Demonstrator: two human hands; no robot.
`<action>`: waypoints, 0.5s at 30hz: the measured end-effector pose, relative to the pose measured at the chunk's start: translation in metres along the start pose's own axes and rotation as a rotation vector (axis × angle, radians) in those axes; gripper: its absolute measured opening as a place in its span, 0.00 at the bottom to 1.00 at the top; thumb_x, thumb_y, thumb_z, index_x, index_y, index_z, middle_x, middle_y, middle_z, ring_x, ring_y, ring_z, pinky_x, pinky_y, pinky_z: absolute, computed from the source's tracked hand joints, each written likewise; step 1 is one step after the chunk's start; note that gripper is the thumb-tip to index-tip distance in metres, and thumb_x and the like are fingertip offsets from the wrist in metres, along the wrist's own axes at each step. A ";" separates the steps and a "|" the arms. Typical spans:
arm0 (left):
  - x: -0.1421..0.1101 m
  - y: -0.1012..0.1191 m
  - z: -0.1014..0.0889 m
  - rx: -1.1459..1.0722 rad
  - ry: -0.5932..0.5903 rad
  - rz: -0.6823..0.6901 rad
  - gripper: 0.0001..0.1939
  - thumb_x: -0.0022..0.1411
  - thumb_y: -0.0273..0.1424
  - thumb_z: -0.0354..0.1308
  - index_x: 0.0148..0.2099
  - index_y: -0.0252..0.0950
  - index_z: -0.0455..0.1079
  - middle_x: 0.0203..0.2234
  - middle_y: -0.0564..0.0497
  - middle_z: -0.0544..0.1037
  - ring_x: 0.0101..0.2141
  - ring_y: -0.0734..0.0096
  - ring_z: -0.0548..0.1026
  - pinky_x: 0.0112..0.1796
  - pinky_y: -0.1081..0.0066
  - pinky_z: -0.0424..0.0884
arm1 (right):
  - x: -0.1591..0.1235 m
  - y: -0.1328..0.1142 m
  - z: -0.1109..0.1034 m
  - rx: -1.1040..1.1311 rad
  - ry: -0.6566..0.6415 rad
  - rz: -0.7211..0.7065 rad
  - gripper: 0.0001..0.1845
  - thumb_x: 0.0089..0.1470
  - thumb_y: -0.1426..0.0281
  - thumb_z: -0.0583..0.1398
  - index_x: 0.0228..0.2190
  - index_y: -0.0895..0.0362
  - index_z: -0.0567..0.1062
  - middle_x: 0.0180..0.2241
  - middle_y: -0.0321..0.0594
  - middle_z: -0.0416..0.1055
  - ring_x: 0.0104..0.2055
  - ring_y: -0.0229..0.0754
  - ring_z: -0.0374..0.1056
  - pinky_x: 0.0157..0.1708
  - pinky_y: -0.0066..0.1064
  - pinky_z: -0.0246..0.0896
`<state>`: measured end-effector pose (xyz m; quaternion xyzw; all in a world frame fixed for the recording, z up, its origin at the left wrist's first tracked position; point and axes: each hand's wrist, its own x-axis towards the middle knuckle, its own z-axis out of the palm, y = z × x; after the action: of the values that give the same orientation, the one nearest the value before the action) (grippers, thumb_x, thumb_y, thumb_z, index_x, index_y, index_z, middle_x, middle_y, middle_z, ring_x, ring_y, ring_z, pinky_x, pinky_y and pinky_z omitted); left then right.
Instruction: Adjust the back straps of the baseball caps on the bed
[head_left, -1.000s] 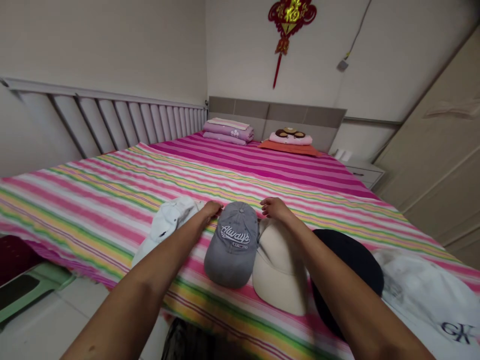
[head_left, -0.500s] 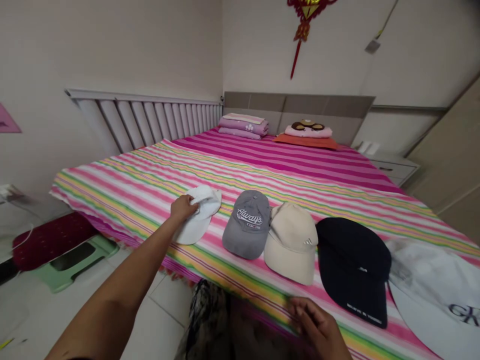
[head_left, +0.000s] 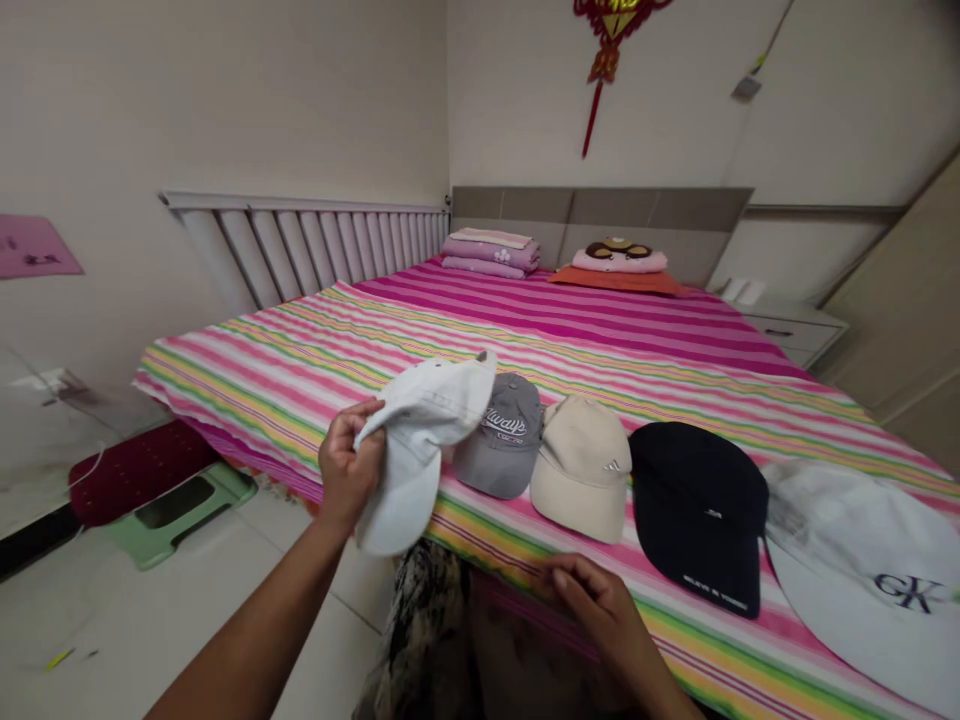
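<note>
My left hand (head_left: 352, 465) grips a white baseball cap (head_left: 409, 450) by its left side, fingers closed on the cloth. The cap is tilted and raised above the bed's front edge, partly covering a grey cap (head_left: 496, 450) with "Always" lettering. To the right of that lie a beige cap (head_left: 581, 470), a black cap (head_left: 697, 510) with small white lettering on its brim, and a large white cap (head_left: 862, 560) marked "CK". My right hand (head_left: 592, 600) hovers by the bed's front edge, below the beige cap, loosely curled with nothing in it.
The caps are on a striped bedspread (head_left: 277, 370). Folded purple bedding (head_left: 491, 255) and a pink pillow (head_left: 622, 260) are by the headboard (head_left: 637, 215). A radiator (head_left: 322, 250) lines the left wall. A green stool (head_left: 180, 510) and a dark red cushion (head_left: 139, 465) are at lower left.
My left hand has lifted the white cap off the bedspread and brought it nearer, turning it so it overlaps the grey cap. My right hand has shifted slightly left and up in view.
</note>
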<state>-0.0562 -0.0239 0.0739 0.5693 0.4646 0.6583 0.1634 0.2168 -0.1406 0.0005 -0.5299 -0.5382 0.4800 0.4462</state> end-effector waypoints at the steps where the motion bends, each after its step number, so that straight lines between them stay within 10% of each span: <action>1: -0.016 0.010 0.001 -0.068 -0.010 -0.023 0.05 0.53 0.28 0.50 0.28 0.38 0.56 0.41 0.50 0.71 0.46 0.66 0.68 0.46 0.67 0.62 | 0.007 -0.009 0.004 0.057 -0.016 -0.019 0.17 0.46 0.57 0.59 0.34 0.56 0.74 0.32 0.42 0.73 0.36 0.46 0.68 0.36 0.35 0.62; 8: -0.102 0.039 0.038 -0.273 -0.198 -0.148 0.06 0.55 0.28 0.51 0.27 0.38 0.57 0.42 0.48 0.68 0.45 0.65 0.66 0.44 0.66 0.61 | 0.026 -0.057 0.030 0.579 0.044 -0.190 0.31 0.39 0.51 0.61 0.43 0.56 0.69 0.42 0.46 0.72 0.47 0.51 0.65 0.45 0.41 0.61; 15: -0.122 0.043 0.068 -0.697 -0.473 -0.285 0.11 0.52 0.39 0.54 0.27 0.37 0.59 0.45 0.46 0.68 0.46 0.60 0.66 0.46 0.63 0.59 | 0.014 -0.081 -0.012 0.656 0.287 -0.197 0.30 0.40 0.50 0.60 0.42 0.55 0.69 0.38 0.45 0.74 0.43 0.51 0.68 0.41 0.41 0.64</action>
<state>0.0553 -0.1084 0.0299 0.5454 0.2386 0.5983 0.5363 0.2168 -0.1245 0.0825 -0.3664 -0.3362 0.5025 0.7073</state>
